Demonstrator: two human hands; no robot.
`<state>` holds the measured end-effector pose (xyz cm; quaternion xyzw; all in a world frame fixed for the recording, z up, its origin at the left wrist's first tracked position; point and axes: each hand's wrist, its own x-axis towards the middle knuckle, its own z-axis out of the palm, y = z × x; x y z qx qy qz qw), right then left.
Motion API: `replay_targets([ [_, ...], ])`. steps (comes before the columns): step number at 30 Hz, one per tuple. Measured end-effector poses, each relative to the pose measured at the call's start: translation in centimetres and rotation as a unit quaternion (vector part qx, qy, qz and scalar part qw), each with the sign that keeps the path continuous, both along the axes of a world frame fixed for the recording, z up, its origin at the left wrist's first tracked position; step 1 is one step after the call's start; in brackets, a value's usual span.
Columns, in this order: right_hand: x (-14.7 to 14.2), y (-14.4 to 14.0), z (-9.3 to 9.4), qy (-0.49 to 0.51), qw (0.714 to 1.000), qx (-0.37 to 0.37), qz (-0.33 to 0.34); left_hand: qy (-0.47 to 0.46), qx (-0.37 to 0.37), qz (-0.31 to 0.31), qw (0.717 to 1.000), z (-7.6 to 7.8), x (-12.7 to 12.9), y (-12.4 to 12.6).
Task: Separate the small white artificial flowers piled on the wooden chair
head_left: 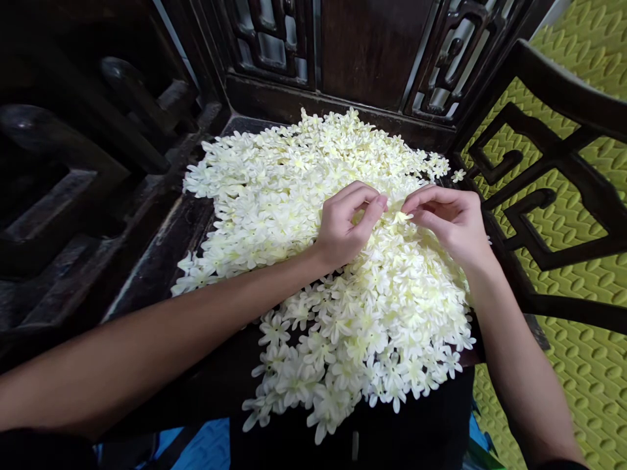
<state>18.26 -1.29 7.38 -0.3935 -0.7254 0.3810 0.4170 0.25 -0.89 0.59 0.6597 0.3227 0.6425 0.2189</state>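
Observation:
A broad heap of small white flowers with pale yellow centres is spread over a dark wooden seat and hangs over its front edge. Above the middle of the heap, my left hand is closed in a pinch, thumb against forefinger; whatever sits between the fingertips is too small to make out. Just to its right, my right hand pinches a single flower between thumb and forefinger. The two sets of fingertips are close together but apart.
Dark carved wood forms a backrest behind the heap and an openwork armrest on the right. More dark carved wood stands at the left. Yellow-green textured matting covers the floor at right; blue matting shows below.

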Motion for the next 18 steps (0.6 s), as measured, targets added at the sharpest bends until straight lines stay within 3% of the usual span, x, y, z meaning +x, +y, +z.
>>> replay_targets([
  [14,-0.06,0.03,-0.15,-0.014,1.0,0.012,0.012,0.006,0.003,0.008,1.0,-0.16,0.0,0.04],
  [18,-0.05,0.38,-0.49,-0.051,0.998,0.048,-0.002,0.018,0.01,0.023,1.0,-0.19,-0.05,0.17],
])
